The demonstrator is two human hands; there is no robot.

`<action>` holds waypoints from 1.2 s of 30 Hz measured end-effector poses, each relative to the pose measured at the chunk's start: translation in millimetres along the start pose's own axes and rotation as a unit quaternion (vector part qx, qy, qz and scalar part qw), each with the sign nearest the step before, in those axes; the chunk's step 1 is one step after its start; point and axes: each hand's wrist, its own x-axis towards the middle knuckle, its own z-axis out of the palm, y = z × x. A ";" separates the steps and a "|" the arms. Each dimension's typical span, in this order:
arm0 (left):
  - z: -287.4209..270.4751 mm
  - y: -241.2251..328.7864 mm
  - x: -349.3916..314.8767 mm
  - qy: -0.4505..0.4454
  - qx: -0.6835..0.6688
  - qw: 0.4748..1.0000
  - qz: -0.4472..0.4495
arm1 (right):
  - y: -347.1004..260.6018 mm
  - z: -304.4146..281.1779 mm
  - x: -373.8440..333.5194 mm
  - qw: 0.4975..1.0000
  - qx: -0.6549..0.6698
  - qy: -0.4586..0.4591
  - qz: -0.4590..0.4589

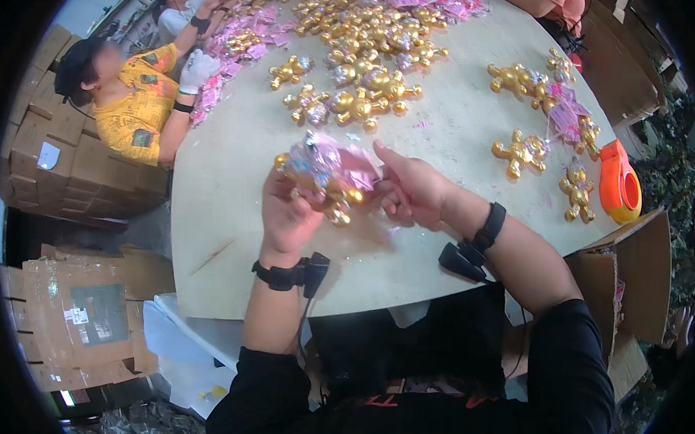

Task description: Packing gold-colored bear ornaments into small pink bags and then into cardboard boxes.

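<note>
A shiny golden bear figure (338, 205) with a glittery, silvery-pink middle rests in my left hand (290, 215), whose fingers wrap it from below. Its limbs stick out on both sides of the palm. A pink card (358, 170) is at the figure's right side. My right hand (411, 190) reaches that card's right edge with thumb raised and the other fingers curled; it looks closed on the card, though the exact grip is partly hidden. Both hands are above the near part of the pale table (238, 267).
Many golden bear figures (360, 64) with pink cards pile up at the far side. Several more (520, 154) lie at right, beside an orange tape dispenser (617, 180). A person in yellow (137, 95) works at far left. Cardboard boxes (92, 307) flank the table.
</note>
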 end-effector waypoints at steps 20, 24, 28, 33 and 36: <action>30.6 15.1 16.0 -0.231 0.157 0.940 -0.197 | -8.9 -27.1 5.9 0.953 0.183 -0.157 -0.184; 31.9 11.7 20.2 -0.174 0.407 0.875 -0.197 | -17.9 -34.6 1.2 0.935 0.180 -0.098 -0.290; 27.8 6.3 17.9 -0.112 0.375 0.913 -0.114 | -19.6 -31.5 -3.9 0.932 0.120 -0.105 -0.326; 33.5 -3.5 17.3 0.045 0.347 0.932 -0.094 | -11.3 -18.3 -15.7 0.941 0.008 -0.122 -0.314; 40.2 -13.1 14.8 0.061 0.285 0.953 -0.088 | -2.1 -14.7 -10.6 0.928 -0.102 -0.095 -0.345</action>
